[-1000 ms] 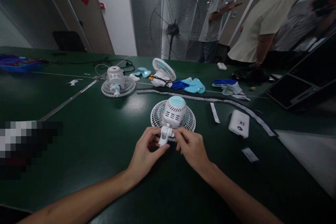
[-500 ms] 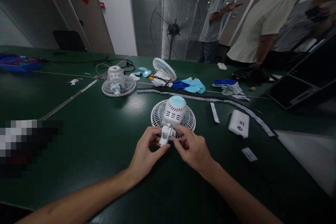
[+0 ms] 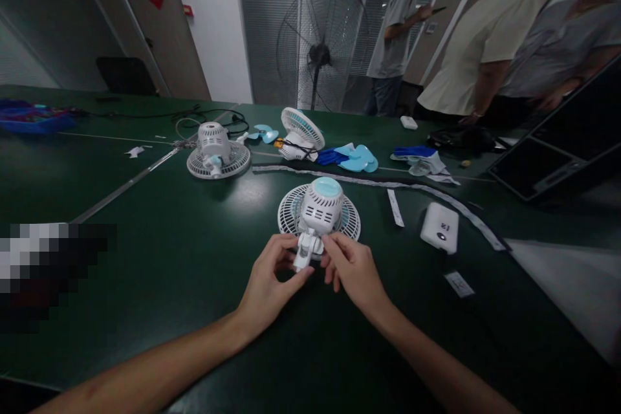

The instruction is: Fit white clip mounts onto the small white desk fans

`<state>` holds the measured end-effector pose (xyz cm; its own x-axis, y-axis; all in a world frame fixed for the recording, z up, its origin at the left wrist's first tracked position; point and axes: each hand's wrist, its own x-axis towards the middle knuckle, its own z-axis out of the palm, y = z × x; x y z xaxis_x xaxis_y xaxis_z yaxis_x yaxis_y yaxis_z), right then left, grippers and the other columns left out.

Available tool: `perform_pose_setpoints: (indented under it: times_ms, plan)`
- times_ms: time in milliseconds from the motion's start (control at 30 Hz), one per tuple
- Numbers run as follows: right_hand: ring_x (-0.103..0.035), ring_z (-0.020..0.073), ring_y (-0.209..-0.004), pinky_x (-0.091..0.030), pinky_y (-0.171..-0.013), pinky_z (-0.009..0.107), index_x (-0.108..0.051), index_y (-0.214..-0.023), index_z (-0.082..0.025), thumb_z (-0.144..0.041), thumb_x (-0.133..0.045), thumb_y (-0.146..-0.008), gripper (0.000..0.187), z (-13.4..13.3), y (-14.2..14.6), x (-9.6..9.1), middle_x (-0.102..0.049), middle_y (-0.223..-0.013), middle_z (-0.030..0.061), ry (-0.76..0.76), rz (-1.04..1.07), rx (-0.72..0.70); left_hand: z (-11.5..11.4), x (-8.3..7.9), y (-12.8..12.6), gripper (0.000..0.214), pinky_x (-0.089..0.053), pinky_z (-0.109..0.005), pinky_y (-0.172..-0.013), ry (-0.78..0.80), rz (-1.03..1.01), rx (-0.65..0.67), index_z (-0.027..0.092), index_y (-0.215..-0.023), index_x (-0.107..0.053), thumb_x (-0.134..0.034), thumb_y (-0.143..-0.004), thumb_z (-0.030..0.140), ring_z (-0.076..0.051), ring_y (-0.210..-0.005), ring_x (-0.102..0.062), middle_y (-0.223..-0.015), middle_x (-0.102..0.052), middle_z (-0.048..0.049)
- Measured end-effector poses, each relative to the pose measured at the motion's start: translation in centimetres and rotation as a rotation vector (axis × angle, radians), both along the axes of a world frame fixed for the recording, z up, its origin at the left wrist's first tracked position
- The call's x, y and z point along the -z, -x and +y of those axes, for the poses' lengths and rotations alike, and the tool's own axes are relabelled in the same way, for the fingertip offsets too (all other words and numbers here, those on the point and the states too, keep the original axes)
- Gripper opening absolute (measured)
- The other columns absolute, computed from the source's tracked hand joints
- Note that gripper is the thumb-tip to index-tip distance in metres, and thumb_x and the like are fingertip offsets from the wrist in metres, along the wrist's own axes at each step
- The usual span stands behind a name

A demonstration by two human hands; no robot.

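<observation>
A small white fan (image 3: 322, 204) lies face down on the green table, its grille against the tabletop and its motor housing with a light-blue cap upward. At its near side a white bracket (image 3: 306, 250) sticks out toward me. My left hand (image 3: 269, 278) grips this bracket between thumb and fingers from the left. My right hand (image 3: 356, 268) is closed at the bracket's right side, with thumb and forefinger pressed together there. Whatever small part these fingertips pinch is hidden.
Another fan (image 3: 218, 152) lies face down at the left; a third fan (image 3: 301, 136) leans farther back. Light-blue blades (image 3: 361, 158), blue-and-white gloves (image 3: 422, 160), a white box (image 3: 440, 228) and a black strip (image 3: 388, 181) lie around. People stand beyond the table.
My right hand has turned, its thumb now along the bracket's side and its other fingers curled lower. My left hand keeps its grip, and the fan has stayed in place.
</observation>
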<state>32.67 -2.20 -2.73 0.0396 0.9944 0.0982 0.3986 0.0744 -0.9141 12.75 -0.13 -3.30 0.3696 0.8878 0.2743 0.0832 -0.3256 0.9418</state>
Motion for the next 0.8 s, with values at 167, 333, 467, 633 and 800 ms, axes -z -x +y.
perform_pose_setpoints:
  times_ms: [167,333,467,633,800]
  plan:
    - [-0.072,0.0199,-0.085,-0.055,-0.067,0.029,-0.064,-0.121,-0.018,-0.036,-0.046,-0.109,0.029,0.1,-1.6,-0.1,-0.073,-0.105,0.0107,-0.424,-0.562,-0.09,0.1,0.0,0.0,0.036,-0.061,-0.035,-0.084,-0.002,0.003,-0.007,0.024,-0.124,-0.061,-0.075,-0.091,0.027,-0.019,-0.097,-0.067,-0.124,-0.059,-0.0066]
    - [-0.071,0.0176,-0.079,-0.052,-0.065,0.027,-0.065,-0.107,-0.016,-0.031,-0.035,-0.112,0.034,0.2,-1.0,-0.5,-0.073,-0.094,0.0088,-0.394,-0.56,-0.121,0.1,0.1,0.0,0.036,-0.061,-0.037,-0.086,-0.019,0.02,-0.016,0.024,-0.124,-0.061,-0.074,-0.091,0.028,-0.02,-0.1,-0.066,-0.125,-0.06,-0.0073]
    - [-0.062,0.0116,-0.053,-0.048,-0.056,0.024,-0.06,-0.09,-0.019,-0.033,-0.033,-0.113,0.039,-0.4,-0.5,-0.5,-0.065,-0.065,-0.0012,-0.22,-0.316,-0.085,0.0,0.0,0.0,0.036,-0.062,-0.037,-0.084,-0.027,0.034,-0.02,0.023,-0.124,-0.061,-0.073,-0.091,0.029,-0.02,-0.098,-0.067,-0.124,-0.06,-0.0078]
    - [-0.073,0.018,-0.08,-0.051,-0.062,0.027,-0.06,-0.128,-0.017,-0.033,-0.054,-0.106,0.028,-0.3,-1.6,0.0,-0.075,-0.104,0.0094,-0.513,-0.623,-0.091,0.0,-0.1,0.0,0.035,-0.062,-0.037,-0.085,-0.031,0.026,-0.027,0.024,-0.123,-0.061,-0.073,-0.092,0.03,-0.02,-0.099,-0.067,-0.125,-0.06,-0.0077]
    - [-0.073,0.0186,-0.086,-0.051,-0.067,0.027,-0.067,-0.111,-0.016,-0.025,-0.043,-0.11,0.026,0.3,-1.8,0.0,-0.076,-0.099,0.0098,-0.563,-0.725,-0.102,0.0,0.2,0.1,0.035,-0.062,-0.037,-0.084,-0.012,0.016,-0.002,0.024,-0.124,-0.061,-0.074,-0.092,0.03,-0.019,-0.097,-0.067,-0.125,-0.061,-0.0074]
